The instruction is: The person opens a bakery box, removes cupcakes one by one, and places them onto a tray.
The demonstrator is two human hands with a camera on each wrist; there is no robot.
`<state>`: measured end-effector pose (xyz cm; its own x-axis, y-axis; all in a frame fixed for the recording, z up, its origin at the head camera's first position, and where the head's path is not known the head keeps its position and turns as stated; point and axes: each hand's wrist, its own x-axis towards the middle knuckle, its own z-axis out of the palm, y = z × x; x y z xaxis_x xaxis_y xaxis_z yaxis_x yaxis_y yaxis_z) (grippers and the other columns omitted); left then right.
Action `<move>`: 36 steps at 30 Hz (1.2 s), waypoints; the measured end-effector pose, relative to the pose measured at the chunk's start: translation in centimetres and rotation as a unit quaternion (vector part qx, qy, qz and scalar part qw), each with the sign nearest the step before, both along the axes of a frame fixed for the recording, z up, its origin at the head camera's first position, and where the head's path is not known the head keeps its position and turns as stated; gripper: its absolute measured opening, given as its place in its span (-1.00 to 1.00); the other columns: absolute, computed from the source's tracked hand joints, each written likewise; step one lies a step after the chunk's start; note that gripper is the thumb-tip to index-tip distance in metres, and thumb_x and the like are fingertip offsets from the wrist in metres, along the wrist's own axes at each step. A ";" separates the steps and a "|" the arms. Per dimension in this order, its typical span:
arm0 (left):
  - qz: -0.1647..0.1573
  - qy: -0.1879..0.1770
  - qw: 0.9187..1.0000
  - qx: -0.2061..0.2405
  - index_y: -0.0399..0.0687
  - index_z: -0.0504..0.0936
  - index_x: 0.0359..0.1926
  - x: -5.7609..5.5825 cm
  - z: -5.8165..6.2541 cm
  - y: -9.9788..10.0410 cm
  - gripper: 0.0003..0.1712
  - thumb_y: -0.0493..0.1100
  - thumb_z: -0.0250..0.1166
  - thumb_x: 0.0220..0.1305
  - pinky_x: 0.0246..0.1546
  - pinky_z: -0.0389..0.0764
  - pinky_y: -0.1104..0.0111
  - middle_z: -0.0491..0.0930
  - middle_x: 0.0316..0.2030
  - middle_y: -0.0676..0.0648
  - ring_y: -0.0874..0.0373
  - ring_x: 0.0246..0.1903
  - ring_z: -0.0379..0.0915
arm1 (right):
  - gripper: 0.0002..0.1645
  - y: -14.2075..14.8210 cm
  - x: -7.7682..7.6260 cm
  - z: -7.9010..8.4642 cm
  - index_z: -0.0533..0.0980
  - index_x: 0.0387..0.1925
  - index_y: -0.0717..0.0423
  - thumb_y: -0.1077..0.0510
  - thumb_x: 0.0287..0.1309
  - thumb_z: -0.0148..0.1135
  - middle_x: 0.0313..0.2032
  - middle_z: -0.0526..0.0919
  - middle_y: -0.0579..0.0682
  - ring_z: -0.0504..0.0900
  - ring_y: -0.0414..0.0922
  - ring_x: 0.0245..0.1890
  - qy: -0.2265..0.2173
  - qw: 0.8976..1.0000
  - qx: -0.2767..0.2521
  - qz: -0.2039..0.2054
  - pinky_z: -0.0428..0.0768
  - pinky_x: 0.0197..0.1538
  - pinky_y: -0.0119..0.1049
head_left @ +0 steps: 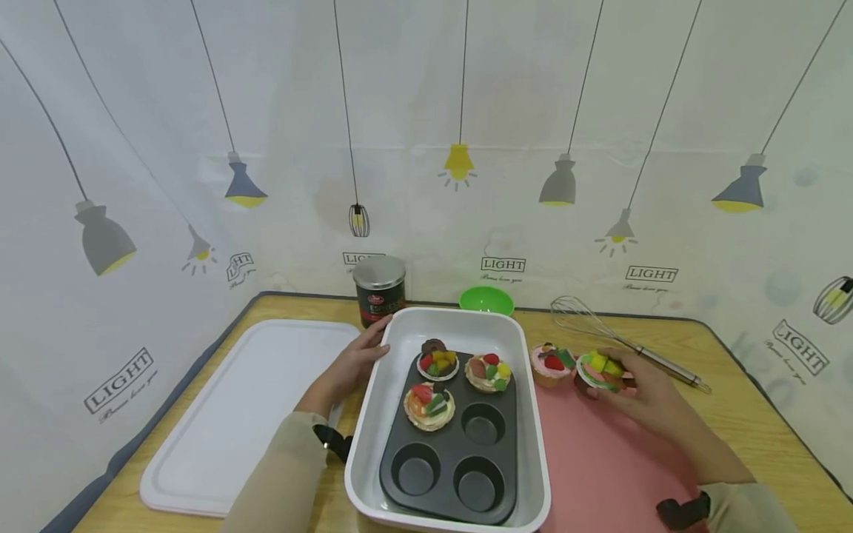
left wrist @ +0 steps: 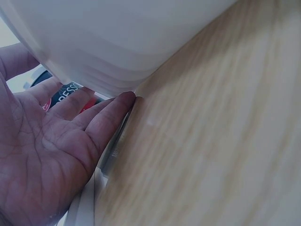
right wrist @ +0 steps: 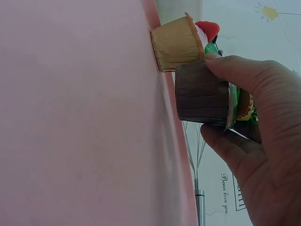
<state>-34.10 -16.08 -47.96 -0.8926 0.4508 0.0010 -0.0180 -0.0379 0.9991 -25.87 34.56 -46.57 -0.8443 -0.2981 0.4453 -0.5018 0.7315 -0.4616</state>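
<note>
A beige sleeve [head_left: 280, 474] reaches in from the near left beside a white tray [head_left: 529, 429], set lengthwise across the middle of a wood-grain bench [head_left: 766, 437]. The person's left hand [head_left: 348, 364] lies along the tray's far left side, fingers extended against the outer wall rather than curled around it, apparently to steady the tray while the other hand works.

To the right, the right hand [head_left: 649, 400] pinches a dark-wrapped cupcake [head_left: 597, 370] between thumb and fingers. The grip falls on the wrapper's sides, probably to spare the topping. The cupcake is at the far end of a pink mat [head_left: 593, 459], just beside a tan-wrapped cupcake [head_left: 552, 364]; whether its base touches the mat cannot be told.

Upright in the hand, it shows a pleated, dark brown wrapper with a pale rim, crowned by chunky yellow, green and pinkish pieces, glossy enough to suggest imitation fruit. Its neighbor wears pink frosting and a red piece.

Inside the tray, a dark six-cup pan [head_left: 449, 444] carries three fruit-topped cakes [head_left: 429, 407], two in the far row and one at middle left. The tray's place beside the mat seems chosen to keep the reach between them short.
</note>
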 end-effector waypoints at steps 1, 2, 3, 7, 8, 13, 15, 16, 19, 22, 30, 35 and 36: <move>-0.001 0.000 1.000 -0.001 0.09 -0.05 0.61 0.0 0.0 0.0 -0.22 -0.18 0.03 0.49 0.20 0.46 0.08 0.05 0.53 -0.21 -0.20 0.36 0.22 | -0.19 0.0 0.0 0.0 0.40 0.28 0.26 0.10 0.06 0.55 0.09 0.58 0.16 0.59 -0.09 -0.06 -0.001 1.000 0.000 -0.001 0.58 -0.10 -0.53; -0.002 0.000 1.000 -0.001 0.09 -0.06 0.62 0.0 0.0 0.0 -0.22 -0.18 0.03 0.50 0.21 0.46 0.08 0.05 0.53 -0.20 -0.20 0.37 0.21 | -0.19 0.0 0.0 0.0 0.40 0.29 0.25 0.09 0.06 0.55 0.09 0.57 0.15 0.58 -0.11 -0.05 -0.002 1.000 0.002 -0.003 0.58 -0.10 -0.54; -0.004 -0.001 1.000 0.000 0.09 -0.06 0.62 0.0 -0.1 -0.1 -0.22 -0.18 0.03 0.50 0.21 0.46 0.07 0.05 0.54 -0.20 -0.20 0.37 0.21 | -0.19 0.0 0.0 0.0 0.40 0.29 0.25 0.08 0.07 0.55 0.10 0.57 0.14 0.57 -0.13 -0.05 -0.003 1.000 0.002 -0.004 0.57 -0.10 -0.54; -0.011 0.000 1.000 0.001 0.12 -0.06 0.62 -0.1 0.0 0.0 -0.22 -0.15 0.04 0.50 0.23 0.44 0.06 0.04 0.54 -0.17 -0.21 0.39 0.18 | -0.18 0.0 0.2 0.0 0.40 0.28 0.27 0.08 0.06 0.55 0.11 0.57 0.16 0.57 -0.13 -0.04 0.002 1.000 0.006 -0.002 0.59 -0.10 -0.51; -0.012 0.000 1.000 0.001 0.12 -0.07 0.62 -0.1 0.0 0.0 -0.22 -0.14 0.04 0.51 0.23 0.44 0.05 0.04 0.54 -0.17 -0.22 0.39 0.18 | -0.18 0.0 0.2 0.0 0.40 0.28 0.27 0.08 0.06 0.56 0.11 0.57 0.17 0.57 -0.12 -0.04 0.002 1.000 0.006 -0.001 0.59 -0.09 -0.49; -0.011 -0.003 1.000 0.002 0.12 -0.07 0.62 -0.1 0.0 0.0 -0.21 -0.15 0.05 0.50 0.22 0.44 0.04 0.04 0.54 -0.18 -0.22 0.39 0.18 | -0.19 0.1 0.1 -0.2 0.41 0.28 0.25 0.08 0.05 0.56 0.10 0.57 0.14 0.58 -0.10 -0.04 0.002 1.000 0.012 -0.003 0.62 -0.10 -0.44; -0.009 -0.003 1.000 0.001 0.13 -0.06 0.62 -0.1 0.0 0.0 -0.21 -0.14 0.06 0.49 0.22 0.45 0.05 0.04 0.54 -0.17 -0.20 0.38 0.19 | -0.19 0.1 0.0 -0.3 0.42 0.26 0.26 0.09 0.03 0.57 0.08 0.59 0.13 0.59 -0.12 -0.06 0.007 1.000 0.015 0.000 0.65 -0.11 -0.38; -0.008 -0.003 1.000 0.000 0.13 -0.06 0.62 0.0 0.0 0.0 -0.20 -0.14 0.06 0.49 0.23 0.44 0.05 0.03 0.54 -0.17 -0.19 0.38 0.20 | -0.20 0.0 0.0 -0.3 0.42 0.25 0.27 0.10 0.02 0.58 0.07 0.59 0.14 0.59 -0.12 -0.07 0.010 1.000 0.018 0.003 0.66 -0.12 -0.34; -0.001 -0.004 1.000 -0.006 0.15 -0.04 0.61 0.0 0.0 0.0 -0.21 -0.12 0.07 0.48 0.22 0.45 0.06 0.05 0.54 -0.15 -0.15 0.36 0.23 | -0.21 -0.1 -0.2 -0.5 0.43 0.22 0.30 0.13 0.00 0.59 0.04 0.61 0.15 0.60 -0.12 -0.10 0.018 1.000 0.023 0.008 0.69 -0.14 -0.25; 0.002 -0.004 1.000 -0.011 0.17 -0.03 0.61 0.1 0.0 0.0 -0.22 -0.11 0.06 0.48 0.22 0.45 0.05 0.06 0.53 -0.14 -0.13 0.35 0.25 | -0.22 -0.1 -0.2 -0.4 0.43 0.22 0.28 0.12 0.01 0.58 0.02 0.62 0.14 0.60 -0.13 -0.11 0.014 1.000 0.023 0.006 0.69 -0.15 -0.24; -0.005 -0.003 1.000 -0.007 0.13 -0.06 0.62 0.0 0.0 -0.1 -0.22 -0.13 0.04 0.51 0.23 0.44 0.05 0.04 0.54 -0.17 -0.19 0.38 0.20 | -0.24 -0.1 -0.1 -0.4 0.43 0.24 0.25 0.10 0.05 0.55 0.03 0.61 0.12 0.58 -0.17 -0.10 0.001 1.000 0.018 0.001 0.67 -0.15 -0.29; -0.003 -0.002 1.000 -0.010 0.13 -0.05 0.61 -0.1 0.0 -0.1 -0.23 -0.14 0.04 0.50 0.21 0.46 0.05 0.05 0.53 -0.18 -0.18 0.36 0.22 | -0.24 -0.2 -0.1 -0.4 0.42 0.24 0.27 0.11 0.07 0.54 0.05 0.60 0.15 0.57 -0.17 -0.06 -0.002 1.000 0.011 -0.001 0.68 -0.11 -0.29; -0.002 -0.002 1.000 -0.010 0.13 -0.05 0.61 -0.1 0.0 -0.1 -0.23 -0.14 0.04 0.50 0.21 0.46 0.05 0.05 0.53 -0.18 -0.17 0.36 0.23 | -0.24 -0.2 -0.1 -0.4 0.42 0.24 0.28 0.11 0.07 0.54 0.05 0.60 0.16 0.57 -0.16 -0.05 -0.004 1.000 0.009 -0.001 0.67 -0.11 -0.29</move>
